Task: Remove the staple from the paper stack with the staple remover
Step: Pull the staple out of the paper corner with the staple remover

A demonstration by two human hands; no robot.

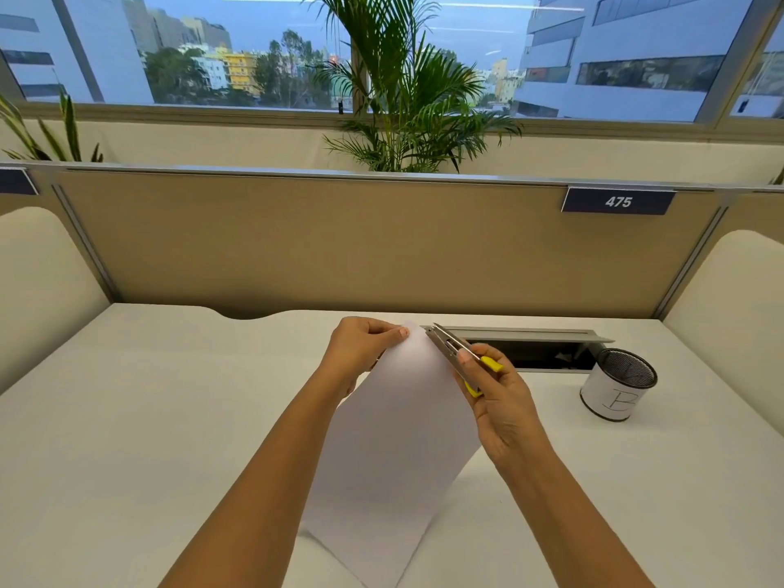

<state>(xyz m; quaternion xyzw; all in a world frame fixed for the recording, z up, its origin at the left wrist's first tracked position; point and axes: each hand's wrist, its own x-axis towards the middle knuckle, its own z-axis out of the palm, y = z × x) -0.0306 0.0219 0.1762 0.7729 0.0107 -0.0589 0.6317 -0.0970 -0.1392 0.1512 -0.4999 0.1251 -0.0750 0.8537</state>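
Mesh cup (618,384) (marked "B") on the desk (127,418), near a cable tray (539,345).

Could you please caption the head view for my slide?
Left hand holds paper stack; right hand brings staple remover to its top corner.

The left hand (360,348) pinches the upper left corner of the paper stack (394,451), lifting that end off the white table (127,418). The right hand (496,401) grips a staple remover (456,350) (metal, yellow handles) with its tip at the stack's upper right edge. A mesh cup (617,384) stands farther right.
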